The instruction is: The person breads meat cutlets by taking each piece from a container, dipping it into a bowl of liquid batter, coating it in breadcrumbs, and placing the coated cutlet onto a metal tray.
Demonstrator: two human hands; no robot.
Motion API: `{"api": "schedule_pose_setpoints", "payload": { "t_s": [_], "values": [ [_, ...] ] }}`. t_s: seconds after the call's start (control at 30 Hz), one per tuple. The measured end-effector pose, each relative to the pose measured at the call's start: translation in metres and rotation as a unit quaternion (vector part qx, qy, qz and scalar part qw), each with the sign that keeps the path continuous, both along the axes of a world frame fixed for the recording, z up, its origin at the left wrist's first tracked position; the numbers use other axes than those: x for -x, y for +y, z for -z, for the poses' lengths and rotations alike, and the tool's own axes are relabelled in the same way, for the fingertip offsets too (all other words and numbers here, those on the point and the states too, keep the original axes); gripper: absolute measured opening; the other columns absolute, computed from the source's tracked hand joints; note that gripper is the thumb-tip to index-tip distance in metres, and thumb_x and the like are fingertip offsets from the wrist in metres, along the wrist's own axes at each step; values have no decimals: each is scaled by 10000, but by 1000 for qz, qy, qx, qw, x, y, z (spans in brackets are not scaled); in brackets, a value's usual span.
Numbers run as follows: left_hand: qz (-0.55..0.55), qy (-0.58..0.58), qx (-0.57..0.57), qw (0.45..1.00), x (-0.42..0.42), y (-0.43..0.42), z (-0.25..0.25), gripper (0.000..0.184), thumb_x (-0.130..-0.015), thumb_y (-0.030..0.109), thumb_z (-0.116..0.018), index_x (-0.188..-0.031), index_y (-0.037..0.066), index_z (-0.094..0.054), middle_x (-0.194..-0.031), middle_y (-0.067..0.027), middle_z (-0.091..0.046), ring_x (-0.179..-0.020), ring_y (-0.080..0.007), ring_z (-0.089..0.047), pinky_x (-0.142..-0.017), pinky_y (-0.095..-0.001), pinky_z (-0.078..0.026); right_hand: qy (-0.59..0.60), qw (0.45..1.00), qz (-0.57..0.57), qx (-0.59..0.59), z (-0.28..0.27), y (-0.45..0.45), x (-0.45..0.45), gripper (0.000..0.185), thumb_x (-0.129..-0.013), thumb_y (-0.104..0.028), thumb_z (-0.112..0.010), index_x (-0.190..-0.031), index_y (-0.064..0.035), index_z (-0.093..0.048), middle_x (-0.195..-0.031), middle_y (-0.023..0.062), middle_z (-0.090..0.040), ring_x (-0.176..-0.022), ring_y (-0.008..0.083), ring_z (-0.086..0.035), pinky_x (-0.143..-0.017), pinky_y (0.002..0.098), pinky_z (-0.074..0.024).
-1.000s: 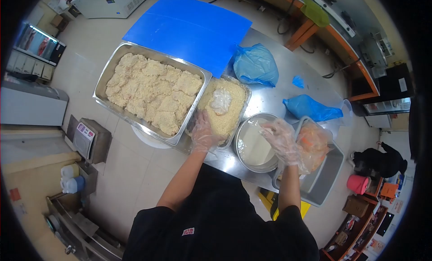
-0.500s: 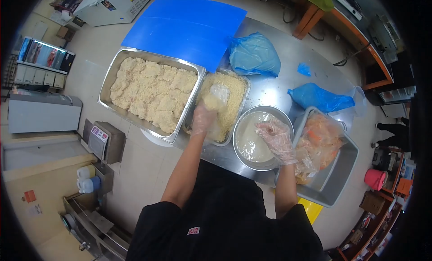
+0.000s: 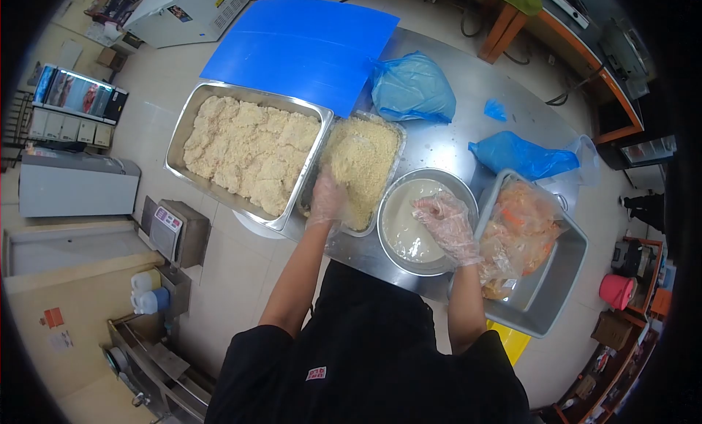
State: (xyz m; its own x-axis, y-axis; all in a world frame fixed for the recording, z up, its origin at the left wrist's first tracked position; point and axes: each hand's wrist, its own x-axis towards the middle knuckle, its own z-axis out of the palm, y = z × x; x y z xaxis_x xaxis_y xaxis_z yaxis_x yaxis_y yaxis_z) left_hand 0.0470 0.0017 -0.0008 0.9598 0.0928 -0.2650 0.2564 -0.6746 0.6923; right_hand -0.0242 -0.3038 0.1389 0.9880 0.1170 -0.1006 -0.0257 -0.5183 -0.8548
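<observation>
My left hand [image 3: 327, 197], in a clear glove, is at the left side of the crumb tray [image 3: 369, 171]; motion blurs its fingers. A piece in that tray is mostly covered with crumbs. To the left, the steel pan [image 3: 173, 159] holds several crumb-coated pieces [image 3: 248, 149]. My gloved right hand [image 3: 444, 223] hangs over the round bowl [image 3: 468, 181] of whitish liquid [image 3: 409, 230], its fingers curled together; whether anything is in them is hidden. Beside the bowl, the grey tub [image 3: 574, 267] holds a clear bag of orange-tinted pieces [image 3: 519, 226].
A blue board [image 3: 307, 47] lies behind the pan. Two blue bags [image 3: 413, 87] [image 3: 523, 157] and a blue scrap [image 3: 495, 110] rest on the steel table [image 3: 461, 65]. A person's dark-clothed legs [image 3: 647, 208] show at the far right.
My left hand has scooped crumbs over the pale piece in the crumb tray. My right hand has moved left and down from near the bag to above the bowl, its fingers curling in.
</observation>
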Motion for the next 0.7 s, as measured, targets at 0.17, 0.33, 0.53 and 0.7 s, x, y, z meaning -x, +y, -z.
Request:
{"api": "schedule_pose_setpoints", "payload": {
  "t_s": [0.17, 0.33, 0.53, 0.7],
  "values": [
    [69, -147, -175, 971, 3, -34, -43, 808, -947, 378, -683, -1517, -114, -390, -1612, -341, -349, -1510, -497, -329, -1194, -544, -365, -6, 1000, -1, -1, -2, 2, 1, 239, -891, -218, -819, -1090, -86, -823, -954, 108, -725, -810, 231, -681, -741, 365, -547],
    [124, -139, -257, 948, -26, -62, -14, 1001, -977, 581, -588, -1596, -133, -258, -1693, -324, -225, -1596, -458, -173, -1295, -583, -136, 11, 1000, -8, -17, 0, 0, 2, 206, -901, -212, -815, -1065, -88, -815, -941, 105, -675, -838, 260, -653, -780, 390, -536],
    [172, -164, -280, 930, -87, -82, -14, 962, -996, 566, -562, -1644, -55, -217, -1703, -282, -236, -1598, -433, -185, -1294, -617, -94, 25, 1000, -12, 0, 4, 2, 9, 219, -913, -230, -808, -1086, -97, -815, -1008, 109, -692, -863, 255, -664, -798, 387, -547],
    [228, -237, -217, 919, -67, -51, -6, 939, -960, 482, -637, -1648, -22, -245, -1704, -255, -254, -1607, -406, -185, -1305, -596, -80, -26, 999, -11, 20, 11, 4, 15, 234, -908, -227, -818, -1102, -95, -816, -987, 93, -651, -862, 232, -668, -789, 368, -555]
  ]
}}
